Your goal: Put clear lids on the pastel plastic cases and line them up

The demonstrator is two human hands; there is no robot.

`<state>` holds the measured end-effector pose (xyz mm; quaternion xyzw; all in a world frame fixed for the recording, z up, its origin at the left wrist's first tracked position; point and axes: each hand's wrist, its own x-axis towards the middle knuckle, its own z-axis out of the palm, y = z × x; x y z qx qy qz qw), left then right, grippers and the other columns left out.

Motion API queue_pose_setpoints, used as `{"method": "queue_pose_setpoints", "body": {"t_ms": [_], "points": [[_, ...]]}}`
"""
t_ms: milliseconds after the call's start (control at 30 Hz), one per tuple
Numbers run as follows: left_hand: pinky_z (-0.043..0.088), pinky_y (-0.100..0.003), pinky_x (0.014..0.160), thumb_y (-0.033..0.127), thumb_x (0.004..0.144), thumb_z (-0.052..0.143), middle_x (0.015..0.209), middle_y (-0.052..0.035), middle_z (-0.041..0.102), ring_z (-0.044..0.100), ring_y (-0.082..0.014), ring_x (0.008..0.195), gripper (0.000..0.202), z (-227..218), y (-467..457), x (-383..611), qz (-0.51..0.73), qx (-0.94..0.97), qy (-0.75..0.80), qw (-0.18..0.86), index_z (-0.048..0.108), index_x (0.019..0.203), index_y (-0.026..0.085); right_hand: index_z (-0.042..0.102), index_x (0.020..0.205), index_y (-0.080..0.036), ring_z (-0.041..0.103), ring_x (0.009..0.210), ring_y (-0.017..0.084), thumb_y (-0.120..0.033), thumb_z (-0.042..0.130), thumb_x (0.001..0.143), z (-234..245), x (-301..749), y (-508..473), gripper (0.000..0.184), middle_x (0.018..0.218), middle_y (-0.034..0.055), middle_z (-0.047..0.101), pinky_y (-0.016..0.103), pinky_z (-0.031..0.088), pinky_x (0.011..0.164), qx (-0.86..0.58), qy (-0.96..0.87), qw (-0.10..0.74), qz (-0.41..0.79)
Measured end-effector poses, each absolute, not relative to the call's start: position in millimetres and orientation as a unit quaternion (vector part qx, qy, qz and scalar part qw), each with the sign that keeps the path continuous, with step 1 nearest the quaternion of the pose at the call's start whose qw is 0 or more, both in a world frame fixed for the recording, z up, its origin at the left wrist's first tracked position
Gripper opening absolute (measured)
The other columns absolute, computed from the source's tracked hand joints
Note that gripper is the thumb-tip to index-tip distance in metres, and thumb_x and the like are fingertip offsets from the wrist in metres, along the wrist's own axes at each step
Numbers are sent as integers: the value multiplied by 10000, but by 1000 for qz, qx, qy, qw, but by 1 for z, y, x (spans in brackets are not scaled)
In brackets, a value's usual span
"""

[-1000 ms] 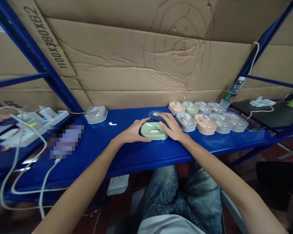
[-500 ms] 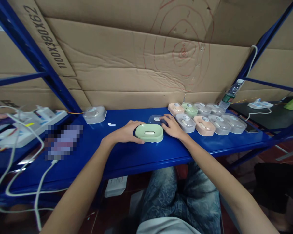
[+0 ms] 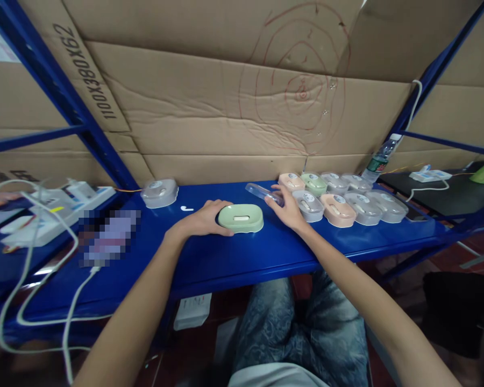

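Observation:
A green oval soap box (image 3: 248, 210) without a cover sits on the blue table, a pale bar-like piece in its middle. My left hand (image 3: 210, 217) is closed around its left end. In my right hand (image 3: 286, 207) is a clear plastic lid (image 3: 262, 192), gripped at its right end and tilted up off the table, just behind the green box. Directly to the right of this hand stands a grey lidded box (image 3: 310, 207), part of two rows of lidded boxes in peach, green and grey.
Another grey lidded box (image 3: 159, 193) and a white earbud (image 3: 186, 208) lie at the left. Farther left are a blurred-out phone (image 3: 112, 236), white cables and a power strip (image 3: 56, 217). A water bottle (image 3: 381, 159) leans behind the rows, near the blue frame post.
My right hand has raised the clear lid from lying flat to a tilt. My left hand and the green box have shifted slightly left.

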<state>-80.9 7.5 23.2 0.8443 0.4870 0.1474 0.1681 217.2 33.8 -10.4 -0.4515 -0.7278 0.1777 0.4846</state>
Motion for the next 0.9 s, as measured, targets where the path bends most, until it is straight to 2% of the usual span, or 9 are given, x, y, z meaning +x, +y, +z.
{"method": "queue_pose_setpoints", "body": {"t_ms": [100,200,267,433,600,700,900], "points": [[372,-519,1165,639,665,878,1506,-145,550,480,-391,1390,1132,12,9,-66,205,836,471,193,378,1600,242,595,1398,-269,670,1198,274,-525,659,958,-9,216,30,513,1284,95,714,456,533,1046,-375,-770,481,187],[341,-551,1197,625,650,903,1511,-165,546,458,-396,1425,1245,2,10,-56,243,821,471,212,272,1648,229,606,1433,-273,649,1209,279,-478,686,954,-7,217,24,527,1298,89,715,494,498,1084,-326,-825,433,158],[342,-554,1201,615,643,912,1504,-164,553,451,-396,1430,1230,-1,11,-54,252,812,477,222,300,1636,227,631,1427,-262,632,1207,284,-462,705,945,-5,218,19,527,1301,99,702,514,476,1104,-304,-851,405,140],[376,-528,1187,601,662,904,1476,-112,581,469,-374,1397,1003,-1,12,-55,256,822,455,228,490,1510,260,676,1401,-273,609,1223,277,-451,723,925,-4,220,15,511,1287,109,626,506,487,1113,-273,-872,383,138],[378,-545,1180,602,664,902,1471,-113,578,463,-378,1393,1002,-2,13,-55,253,823,454,230,488,1513,267,679,1400,-270,573,1280,290,-398,723,898,-2,220,13,520,1313,115,568,521,470,1138,-249,-884,374,130],[385,-544,1171,595,685,891,1463,-94,589,464,-373,1387,936,-1,13,-55,250,828,444,233,518,1489,295,671,1389,-264,571,1290,300,-375,718,880,-1,220,11,523,1346,117,547,528,468,1139,-249,-885,368,137],[370,-548,1181,623,678,882,1437,-88,599,469,-374,1366,889,2,12,-55,242,828,449,232,553,1432,285,609,1365,-223,550,1322,320,-302,718,851,-1,219,9,531,1410,140,521,521,455,1146,-248,-898,335,138]]}}
